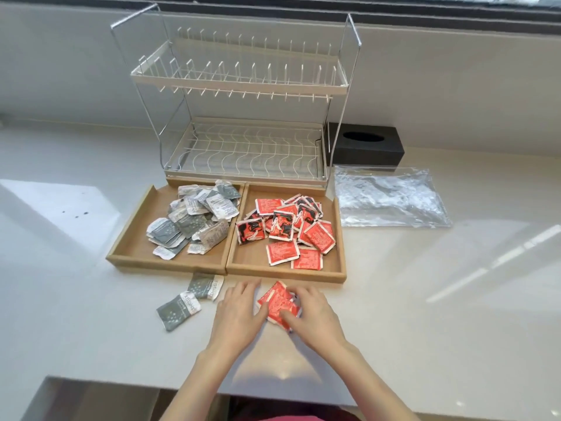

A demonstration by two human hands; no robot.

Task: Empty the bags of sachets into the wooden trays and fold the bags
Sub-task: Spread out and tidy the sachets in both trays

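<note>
Two wooden trays stand side by side on the white counter. The left tray (133, 244) holds a heap of grey sachets (194, 220); the right tray (340, 262) holds red sachets (288, 226). In front of the trays lies a small stack of red sachets (277, 302). My left hand (239, 311) presses against its left side, and my right hand (312, 314) covers its right side, fingers curled on it. Two loose grey sachets (205, 285) (177, 311) lie on the counter left of my hands. A flat clear plastic bag (388, 197) lies right of the trays.
A two-tier wire dish rack (243, 117) stands directly behind the trays. A black tissue box (367, 144) sits behind the plastic bag. The counter's front edge (121, 384) runs below my forearms, and a wall rises behind the rack.
</note>
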